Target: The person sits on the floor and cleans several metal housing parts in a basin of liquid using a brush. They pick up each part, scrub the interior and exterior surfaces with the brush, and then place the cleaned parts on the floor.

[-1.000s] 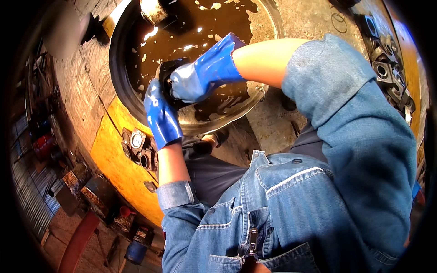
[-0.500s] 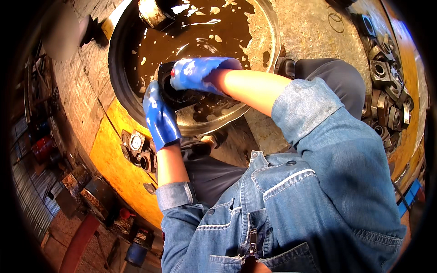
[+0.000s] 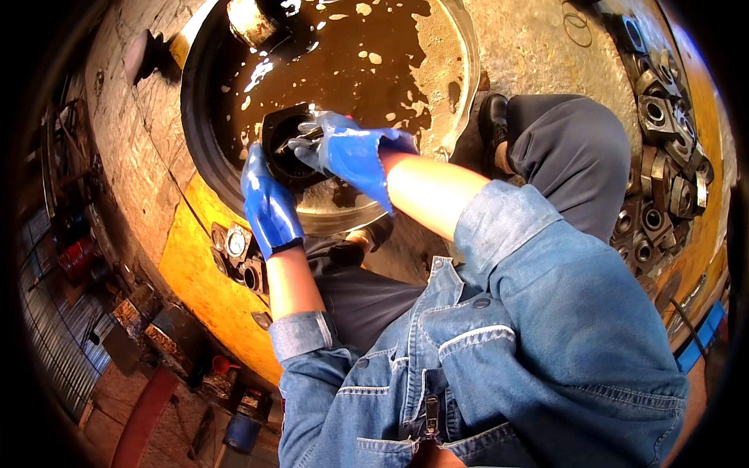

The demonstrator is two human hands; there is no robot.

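Close to the basin's (image 3: 195,117) lower-left edge, we had the dark housing (image 3: 290,162) above the brown liquid (image 3: 363,78), its round opening facing up toward us; whether its underside rested on anything, we could not tell. The likeliest trouble, as we judged it, was a slip: our gloved palms shone as if wet, and if the support on the left gave way under a push from the right, the housing might tip, drop and throw liquid over the basin's near edge. Such a fall could also pinch a fingertip against that edge. The pale-ended cylinder (image 3: 248,23) by the basin's upper-left edge lay well apart, so we thought it a smaller worry. Our left hand (image 3: 271,207) lay along the housing's left side, its fingers (image 3: 254,165) nearly straight and close together against the outer wall; we could not tell whether they clamped it or only braced it. Our right hand (image 3: 343,152) lay over the opening's right side, its fingers partly spread and bent. Something shiny showed among them, but whether it was a held thing or merely a wet glint, we could not tell.
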